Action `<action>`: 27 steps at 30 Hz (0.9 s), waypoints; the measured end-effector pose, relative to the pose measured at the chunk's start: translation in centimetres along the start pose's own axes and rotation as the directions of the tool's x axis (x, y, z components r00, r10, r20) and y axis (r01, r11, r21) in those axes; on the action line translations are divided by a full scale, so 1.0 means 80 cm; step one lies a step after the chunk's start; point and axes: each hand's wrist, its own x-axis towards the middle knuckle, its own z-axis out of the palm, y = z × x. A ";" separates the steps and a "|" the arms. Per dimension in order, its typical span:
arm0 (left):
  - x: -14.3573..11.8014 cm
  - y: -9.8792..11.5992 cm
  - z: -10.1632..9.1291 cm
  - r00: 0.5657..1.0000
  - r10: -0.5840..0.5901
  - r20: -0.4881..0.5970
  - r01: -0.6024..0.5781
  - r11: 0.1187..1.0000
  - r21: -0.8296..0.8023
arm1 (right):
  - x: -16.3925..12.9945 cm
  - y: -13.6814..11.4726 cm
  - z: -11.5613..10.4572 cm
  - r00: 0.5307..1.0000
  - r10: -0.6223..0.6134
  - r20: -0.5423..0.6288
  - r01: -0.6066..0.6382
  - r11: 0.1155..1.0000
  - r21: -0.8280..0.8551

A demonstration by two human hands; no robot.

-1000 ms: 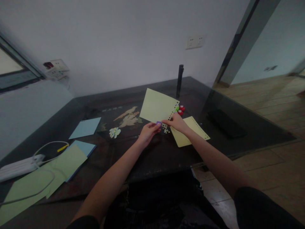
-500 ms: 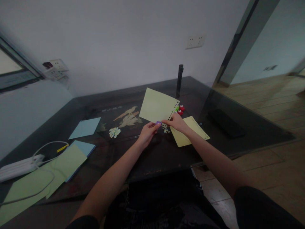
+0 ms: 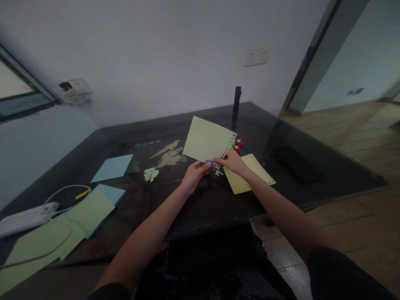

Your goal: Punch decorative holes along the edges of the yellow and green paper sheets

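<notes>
While both hands lift a sheet (image 3: 206, 142) above the table (image 3: 200, 204)
Left hand (image 3: 193, 174) pinches a purple punch (image 3: 208, 162); right hand (image 3: 233, 161) pinches the sheet's holed edge.

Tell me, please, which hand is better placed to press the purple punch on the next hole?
Probably the left hand: its fingers already pinch the purple punch at the yellow sheet, while the right hand steadies the perforated edge.

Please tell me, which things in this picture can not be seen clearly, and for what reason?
Head view:
- Small purple punch: mostly hidden by the left hand and the raised pale green paper sheet.
- Red and green round punches: partly behind that sheet and the right hand.
- Pile of tiny paper cutouts: too small to tell shapes.
- White power strip: cut off by the left edge.
</notes>
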 end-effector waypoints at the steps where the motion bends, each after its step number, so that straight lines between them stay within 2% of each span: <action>1: 0.000 0.000 0.000 1.000 -0.001 0.001 0.001 1.000 0.002 | 0.000 0.000 0.000 1.000 -0.003 0.003 0.003 1.000 0.005; 13: 0.002 -0.002 -0.001 1.000 -0.013 -0.017 0.013 1.000 0.006 | 0.000 -0.001 -0.001 1.000 -0.001 0.019 0.001 1.000 0.001; 20: 0.003 -0.003 -0.003 1.000 -0.003 -0.004 0.003 1.000 0.028 | 0.001 0.000 -0.001 0.999 0.015 0.045 -0.013 0.998 -0.060; 27: 0.002 -0.002 -0.001 1.000 -0.001 -0.017 0.001 1.000 0.027 | 0.000 0.000 -0.001 0.998 0.025 0.065 -0.024 1.000 -0.020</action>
